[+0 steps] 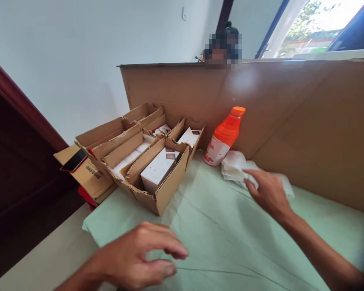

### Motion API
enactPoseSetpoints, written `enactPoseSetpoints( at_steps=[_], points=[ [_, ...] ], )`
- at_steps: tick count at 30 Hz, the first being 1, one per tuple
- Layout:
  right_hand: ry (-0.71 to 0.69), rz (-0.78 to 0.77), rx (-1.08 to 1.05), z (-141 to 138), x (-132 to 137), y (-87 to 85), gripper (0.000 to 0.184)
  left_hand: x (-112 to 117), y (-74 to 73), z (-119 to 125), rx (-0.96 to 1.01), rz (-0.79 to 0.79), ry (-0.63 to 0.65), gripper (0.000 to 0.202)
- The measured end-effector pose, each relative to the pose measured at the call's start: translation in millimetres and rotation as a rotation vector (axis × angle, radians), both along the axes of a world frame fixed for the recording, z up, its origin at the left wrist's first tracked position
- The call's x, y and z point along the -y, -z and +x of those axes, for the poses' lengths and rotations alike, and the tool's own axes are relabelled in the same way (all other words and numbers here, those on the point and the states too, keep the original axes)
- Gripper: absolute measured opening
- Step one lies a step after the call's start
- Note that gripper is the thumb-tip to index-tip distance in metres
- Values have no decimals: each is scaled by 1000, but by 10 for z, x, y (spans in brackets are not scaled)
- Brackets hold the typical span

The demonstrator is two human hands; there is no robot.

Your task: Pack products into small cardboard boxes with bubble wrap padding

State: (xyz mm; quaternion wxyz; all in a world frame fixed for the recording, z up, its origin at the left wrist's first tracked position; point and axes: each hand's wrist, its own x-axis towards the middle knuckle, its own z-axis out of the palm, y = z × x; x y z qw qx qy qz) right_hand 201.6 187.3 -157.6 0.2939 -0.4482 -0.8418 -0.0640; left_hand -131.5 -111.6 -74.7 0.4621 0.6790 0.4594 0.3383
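Between the left hand (145,252) and the right hand (268,192), the green-covered desk (212,226) offers an open low path; to the left, the cardboard compartments (172,184) block passage with upright walls, though they open upward; the tall cardboard panel (309,129) shuts off the back; the bottle (226,135) stands near the compartments, leaving only a narrow gap, with white sheets (234,163) just beside its base.

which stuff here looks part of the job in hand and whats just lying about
Likely in the job:
stack of thin white sheets, by the right hand
white rectangular boxes
open brown cardboard compartments

Probably just lying about:
bright orange plastic bottle
flat black red-edged device
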Motion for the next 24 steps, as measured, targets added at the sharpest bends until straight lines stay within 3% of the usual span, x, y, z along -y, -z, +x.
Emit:
enactPoseSetpoints(
  at_steps=[1, 2, 4, 5, 6, 9, 13, 16, 19, 21, 24],
  points=[
    [-61, -19, -4, -10, 167, 139, 31, 80, -212, -166, -7, 59, -100, 24],
    [-116, -45, -1, -36, 333, 288, 31, 97, -383, -339, -43, 135, -278, 21],
    [-183, -85, 6, -127, 631, 575, 32, -67, -584, -680, -138, 290, -698, 26],
    [-196, -97, 9, -181, 749, 697, 32, -233, -621, -833, -202, 305, -805, 34],
    [-202, -103, 11, -233, 841, 796, 32, -432, -626, -969, -275, 298, -817, 39],
    [-205, -97, 9, -332, 984, 956, 32, -1037, -531, -1255, -666, 119, -667, 39],
    [-142, -104, -29, -331, 1028, 953, 30, -1459, -326, -1374, -774, -31, -548, 31],
    [-115, -162, -66, -332, 1077, 900, 29, -1545, -195, -1374, -789, -102, -503, 21],
    [-105, -205, -105, -356, 1133, 861, 27, -1565, -185, -1395, -788, -110, -529, 20],
    [-92, -211, -125, -361, 1154, 855, 25, -1522, -295, -1425, -793, -93, -568, 22],
    [-84, -208, -167, -345, 1153, 874, 25, -1330, -640, -1439, -687, -49, -719, 34]
  ],
)
